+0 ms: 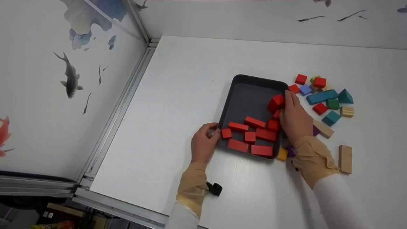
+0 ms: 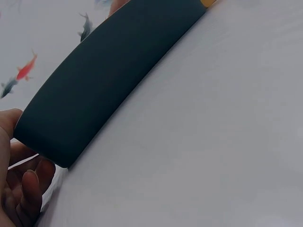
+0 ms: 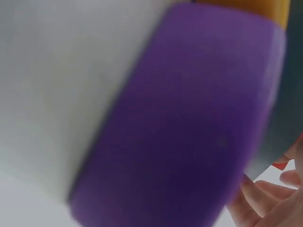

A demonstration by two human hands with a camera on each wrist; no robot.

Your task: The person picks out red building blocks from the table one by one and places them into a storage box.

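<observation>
Left hand gripped dark rectangular plastic tray at its corner | right hand fingers curled around red wooden block over tray.

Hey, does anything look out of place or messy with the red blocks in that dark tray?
Mostly no. The red wooden blocks lie loosely along the near end of the dark grey tray, unaligned. One red block sits higher against the right wall, by the right hand. The left hand holds the near-left corner.
</observation>
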